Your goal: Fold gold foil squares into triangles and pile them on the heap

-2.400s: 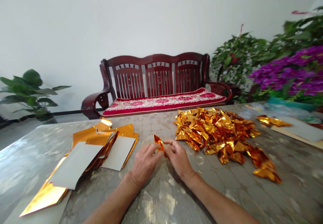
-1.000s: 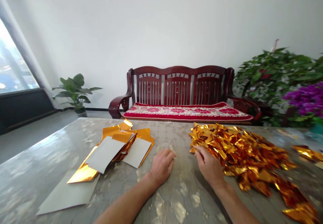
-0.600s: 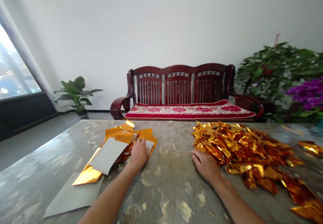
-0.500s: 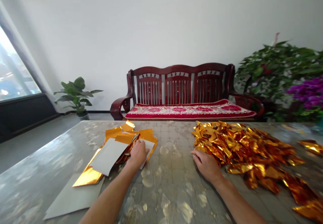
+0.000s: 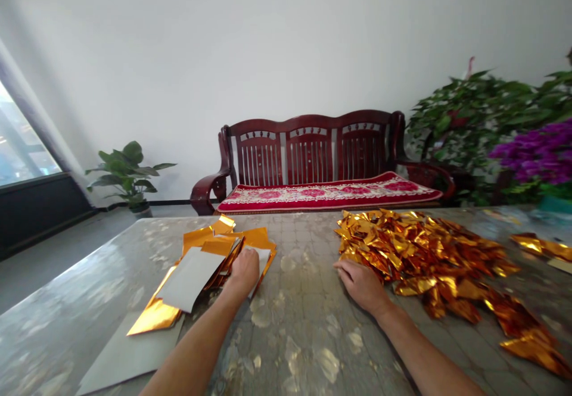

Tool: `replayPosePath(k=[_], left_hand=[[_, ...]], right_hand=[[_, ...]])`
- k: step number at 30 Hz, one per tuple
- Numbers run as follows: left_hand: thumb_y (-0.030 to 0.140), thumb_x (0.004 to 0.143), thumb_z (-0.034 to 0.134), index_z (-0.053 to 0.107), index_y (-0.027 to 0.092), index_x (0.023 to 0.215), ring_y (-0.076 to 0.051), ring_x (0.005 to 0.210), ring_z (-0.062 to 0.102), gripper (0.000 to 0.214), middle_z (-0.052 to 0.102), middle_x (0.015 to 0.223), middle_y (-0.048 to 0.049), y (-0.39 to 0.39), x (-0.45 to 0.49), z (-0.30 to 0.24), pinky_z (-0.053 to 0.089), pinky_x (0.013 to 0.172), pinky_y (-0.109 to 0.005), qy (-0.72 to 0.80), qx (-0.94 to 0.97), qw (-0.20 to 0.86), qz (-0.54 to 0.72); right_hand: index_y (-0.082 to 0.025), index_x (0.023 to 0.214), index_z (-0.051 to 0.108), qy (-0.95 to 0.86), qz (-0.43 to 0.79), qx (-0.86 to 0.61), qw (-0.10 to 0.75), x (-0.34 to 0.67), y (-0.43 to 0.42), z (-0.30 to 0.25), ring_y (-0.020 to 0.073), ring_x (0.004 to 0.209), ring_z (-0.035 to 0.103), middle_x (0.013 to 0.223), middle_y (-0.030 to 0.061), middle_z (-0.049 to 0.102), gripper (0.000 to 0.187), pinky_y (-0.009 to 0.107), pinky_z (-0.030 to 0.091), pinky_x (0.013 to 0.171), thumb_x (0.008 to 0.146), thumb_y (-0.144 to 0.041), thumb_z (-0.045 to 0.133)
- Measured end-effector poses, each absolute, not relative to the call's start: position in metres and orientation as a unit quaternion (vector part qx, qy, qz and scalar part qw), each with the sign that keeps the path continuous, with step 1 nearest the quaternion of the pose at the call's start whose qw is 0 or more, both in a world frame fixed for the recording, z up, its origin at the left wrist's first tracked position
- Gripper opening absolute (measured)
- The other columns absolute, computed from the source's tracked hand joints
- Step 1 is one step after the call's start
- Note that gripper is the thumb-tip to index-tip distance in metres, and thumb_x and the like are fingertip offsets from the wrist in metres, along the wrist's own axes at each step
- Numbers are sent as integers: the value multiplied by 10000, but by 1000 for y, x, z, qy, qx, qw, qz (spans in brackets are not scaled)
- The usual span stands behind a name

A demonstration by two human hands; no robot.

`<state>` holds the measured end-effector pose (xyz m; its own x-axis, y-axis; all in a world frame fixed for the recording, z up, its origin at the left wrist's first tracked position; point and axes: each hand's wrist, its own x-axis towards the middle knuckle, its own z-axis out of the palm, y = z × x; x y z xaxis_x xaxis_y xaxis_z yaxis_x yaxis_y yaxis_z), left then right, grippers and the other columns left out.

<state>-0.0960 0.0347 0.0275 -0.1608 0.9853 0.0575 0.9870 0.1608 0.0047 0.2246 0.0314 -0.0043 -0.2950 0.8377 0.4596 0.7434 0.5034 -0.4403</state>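
My left grip (image 5: 245, 271) sits curled on the stack of gold-foil sheets (image 5: 196, 271), and I cannot tell whether it pinches them. My right grip (image 5: 363, 287) lies open against the crumpled foil pile (image 5: 424, 259) on the surface (image 5: 304, 336). The foil looks light, soft and slippery, so I'd take it by its edges.

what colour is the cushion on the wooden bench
The cushion is red and cream with pink flowers, best in the head view.

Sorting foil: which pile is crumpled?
The heap of gold foil pieces by the right hand: folded and crumpled, unlike the flat sheets under the left hand.
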Motion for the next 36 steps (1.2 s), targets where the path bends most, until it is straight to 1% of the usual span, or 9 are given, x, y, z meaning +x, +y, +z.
replayPosePath(k=[3,6,9,12,19,25,29,33,36], left_hand=[[12,911,319,656,18,1106,-280,1104,650,390,667,1105,-238,35,-99,26,519,907,-357,-755,-655,22,-9],[56,935,330,652,38,1104,-271,1077,661,365,668,1084,-223,32,-100,29,528,886,-350,-755,-655,25,-5],[189,945,447,616,63,1162,-282,1096,645,303,626,1162,-220,27,-98,32,525,889,-357,-761,-648,34,-9],[271,916,533,594,78,1186,-288,1100,640,338,596,1206,-216,25,-94,35,523,890,-354,-774,-632,37,-6],[95,939,353,593,63,1168,-265,1032,678,333,632,1130,-233,30,-89,36,543,834,-340,-800,-599,43,4],[40,917,345,600,38,1161,-263,1054,671,354,640,1119,-249,34,-92,34,545,842,-325,-791,-611,45,6],[9,912,288,599,25,1127,-265,1020,679,379,648,1079,-243,33,-98,36,541,814,-329,-778,-627,39,3],[59,951,256,578,61,1098,-254,1005,660,354,642,1061,-202,23,-94,41,514,810,-335,-737,-674,39,-17],[184,993,319,558,144,1067,-212,946,642,253,628,1047,-115,11,-78,45,487,790,-304,-675,-736,34,-34]], right_hand=[[-222,997,719,-805,66,-494,323,225,31,-5,217,964,690,1008,59,749,309,347,505,881,892,-224,429],[-224,994,719,-803,66,-496,324,225,31,-4,216,967,691,1009,57,750,310,348,505,881,893,-221,427],[-226,988,723,-799,72,-500,326,225,30,-3,220,963,695,1008,58,752,310,352,510,876,889,-218,429],[-229,986,727,-796,78,-503,327,225,30,-3,222,956,697,1004,59,753,305,355,512,875,886,-220,439],[-223,1004,724,-804,64,-496,321,226,31,-6,222,966,690,1010,61,747,311,352,505,879,898,-212,432],[-220,1012,710,-809,56,-497,309,225,30,-5,216,963,690,1013,59,743,318,343,505,869,906,-198,411],[-216,1009,709,-810,50,-499,304,224,31,-5,216,963,689,1007,58,742,317,338,506,866,906,-192,409],[-206,1025,700,-812,43,-502,296,224,32,-7,218,983,686,1026,65,737,321,342,505,882,921,-193,397],[-208,1032,695,-816,40,-499,290,224,30,-7,224,982,686,1034,69,733,319,355,515,878,927,-196,394]])
